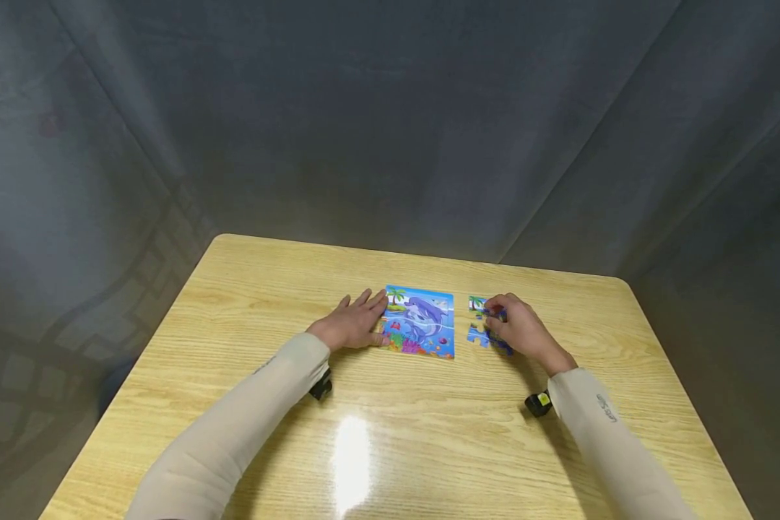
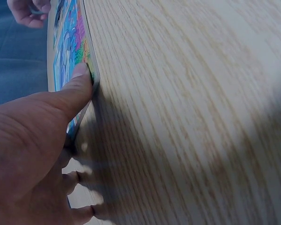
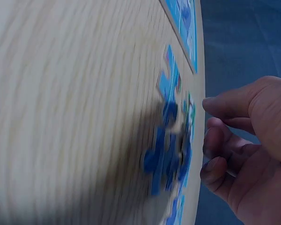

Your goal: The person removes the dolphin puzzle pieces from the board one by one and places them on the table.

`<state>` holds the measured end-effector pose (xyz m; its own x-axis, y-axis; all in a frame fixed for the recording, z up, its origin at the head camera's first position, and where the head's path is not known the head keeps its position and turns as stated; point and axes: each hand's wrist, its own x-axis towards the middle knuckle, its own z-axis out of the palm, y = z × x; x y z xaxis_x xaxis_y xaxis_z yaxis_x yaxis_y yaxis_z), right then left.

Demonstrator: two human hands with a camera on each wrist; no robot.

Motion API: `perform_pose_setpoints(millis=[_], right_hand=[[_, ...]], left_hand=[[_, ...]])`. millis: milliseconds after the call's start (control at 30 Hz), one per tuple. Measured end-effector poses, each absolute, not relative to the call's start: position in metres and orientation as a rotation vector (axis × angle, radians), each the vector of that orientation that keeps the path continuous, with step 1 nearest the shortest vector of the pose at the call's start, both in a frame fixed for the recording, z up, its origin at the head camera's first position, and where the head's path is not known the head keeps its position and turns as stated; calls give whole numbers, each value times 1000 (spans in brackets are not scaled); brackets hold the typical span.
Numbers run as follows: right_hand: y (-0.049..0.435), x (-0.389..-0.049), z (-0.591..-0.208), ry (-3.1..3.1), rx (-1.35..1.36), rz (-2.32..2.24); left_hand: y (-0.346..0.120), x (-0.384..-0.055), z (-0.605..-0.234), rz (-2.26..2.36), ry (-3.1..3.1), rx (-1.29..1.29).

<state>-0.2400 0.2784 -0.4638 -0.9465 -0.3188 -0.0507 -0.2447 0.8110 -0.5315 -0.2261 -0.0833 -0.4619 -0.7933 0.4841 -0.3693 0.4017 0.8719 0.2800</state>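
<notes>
A dolphin jigsaw puzzle (image 1: 427,323) lies flat near the middle of the table. My left hand (image 1: 347,326) is spread at its left side, with the thumb (image 2: 79,82) resting on the near corner and the fingertips along the left edge. To the right of the puzzle is a small cluster of loose jigsaw pieces (image 1: 477,335), mostly blue, one with a palm tree. Just above these pieces hovers my right hand (image 1: 523,328). In the right wrist view its fingers (image 3: 215,140) are loosely bent, apart from the thumb, with nothing visible between them.
The wooden table (image 1: 416,419) has rounded far corners and reflects a bright glare near the front. Grey curtains (image 1: 364,130) hang behind it and at both sides. A dark wrist camera (image 1: 538,404) sits under the right sleeve, another (image 1: 321,386) under the left.
</notes>
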Motion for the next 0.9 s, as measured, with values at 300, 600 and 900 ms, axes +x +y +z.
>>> perform_pose_setpoints(millis=[300,600,900], right_hand=[[246,-247,-466,2762,-519,-825],[222,-250,-465,2714,-635,-731],[210,-257,-463,2543,-624,-685]], left_hand=[[-83,-226,-465,255,2602,639],[-83,-225,-463,255,2603,637],[-83,-225,-464,274,2598,638]])
